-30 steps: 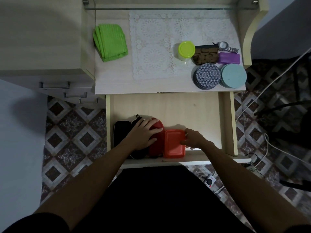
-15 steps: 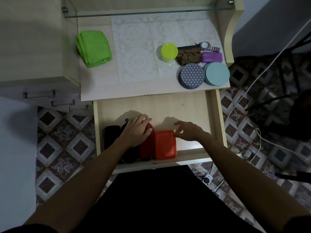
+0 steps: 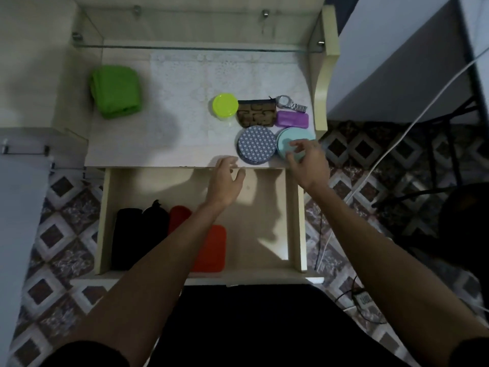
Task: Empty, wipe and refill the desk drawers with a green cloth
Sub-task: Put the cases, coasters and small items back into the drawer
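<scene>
Both grips (image 3: 225,178) (image 3: 308,162) loose (fingers spread)

The right half of your open drawer (image 3: 264,207) floor lies bare; the left half is blocked by a black pouch (image 3: 127,239), a red case (image 3: 180,215) and an orange box (image 3: 214,247). On the desktop (image 3: 158,144), the centre is free between the green cloth (image 3: 116,91) and the cluster around the patterned tin (image 3: 255,148).

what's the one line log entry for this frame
phase: refilling drawer | left hand: open, empty, above drawer | right hand: open, over teal tin | red box: in drawer | cloth: on desk
</scene>
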